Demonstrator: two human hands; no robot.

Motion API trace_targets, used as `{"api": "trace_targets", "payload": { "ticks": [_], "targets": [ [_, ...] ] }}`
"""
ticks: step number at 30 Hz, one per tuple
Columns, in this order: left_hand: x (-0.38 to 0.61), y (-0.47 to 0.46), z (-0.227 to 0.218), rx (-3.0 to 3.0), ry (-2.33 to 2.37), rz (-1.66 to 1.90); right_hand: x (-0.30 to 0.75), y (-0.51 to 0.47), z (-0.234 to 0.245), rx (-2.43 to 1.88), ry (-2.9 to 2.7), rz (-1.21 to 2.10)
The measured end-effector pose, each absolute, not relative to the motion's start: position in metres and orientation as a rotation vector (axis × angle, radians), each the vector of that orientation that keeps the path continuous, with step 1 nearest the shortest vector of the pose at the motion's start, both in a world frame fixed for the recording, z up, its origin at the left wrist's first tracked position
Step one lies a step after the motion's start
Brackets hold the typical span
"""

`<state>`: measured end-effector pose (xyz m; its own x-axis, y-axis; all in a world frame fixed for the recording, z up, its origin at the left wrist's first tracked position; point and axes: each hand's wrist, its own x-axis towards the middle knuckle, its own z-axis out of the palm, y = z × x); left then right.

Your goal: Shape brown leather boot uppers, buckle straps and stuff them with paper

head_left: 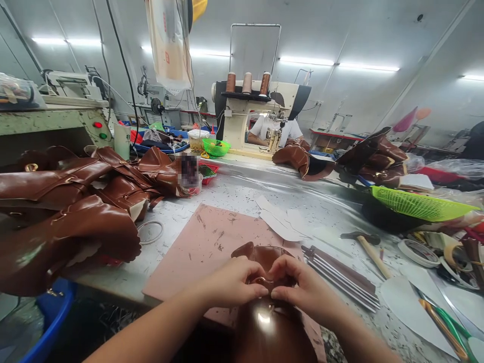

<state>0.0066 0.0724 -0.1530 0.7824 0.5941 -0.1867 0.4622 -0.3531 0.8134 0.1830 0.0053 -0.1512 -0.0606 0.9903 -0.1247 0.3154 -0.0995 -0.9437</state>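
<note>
A glossy brown leather piece [278, 327] lies near the table's front edge, partly on a pink board [215, 237]. Both of my hands meet over it, thumbs nearly touching. My left hand [242, 280] is closed, pinching the leather beside a small gold-coloured metal fitting [260, 280]. From the other side, my right hand [289, 280] pinches the same leather with thumb and fingers. Part of the fitting and the fingertips behind it are hidden.
Brown leather pieces [75, 186] are heaped at left above a blue tub [56, 317]. On the right lie a hammer [372, 252], dark strips [340, 277], tape rolls [419, 252] and a green basket [419, 204]. A person [278, 128] sits behind a sewing machine [234, 126].
</note>
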Motion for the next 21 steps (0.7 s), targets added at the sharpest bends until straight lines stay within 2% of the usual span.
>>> {"api": "trace_targets", "payload": {
  "ticks": [6, 8, 12, 14, 17, 19, 21],
  "targets": [
    [0.01, 0.08, -0.161, 1.821, 0.657, 0.203, 0.19, 0.006, -0.16, -1.264, -1.386, 1.517],
    [0.012, 0.083, -0.165, 1.78, 0.665, 0.238, 0.192, 0.007, -0.162, -1.298, -1.43, 1.393],
    [0.0, 0.089, -0.159, 1.91, 0.865, 0.386, 0.213, 0.003, -0.166, -1.431, -1.438, 0.822],
    [-0.019, 0.087, -0.151, 2.037, 1.019, 0.485, 0.229, -0.008, -0.167, -1.518, -1.379, 0.664],
    [-0.055, 0.073, -0.14, 2.177, 1.06, 0.502, 0.236, -0.031, -0.173, -1.749, -1.514, 0.909],
    [-0.074, 0.058, -0.137, 2.225, 0.992, 0.381, 0.223, -0.044, -0.181, -1.85, -1.671, 1.138],
    [-0.083, 0.042, -0.138, 2.241, 0.945, 0.211, 0.199, -0.051, -0.19, -1.857, -1.759, 1.177]
  ]
}}
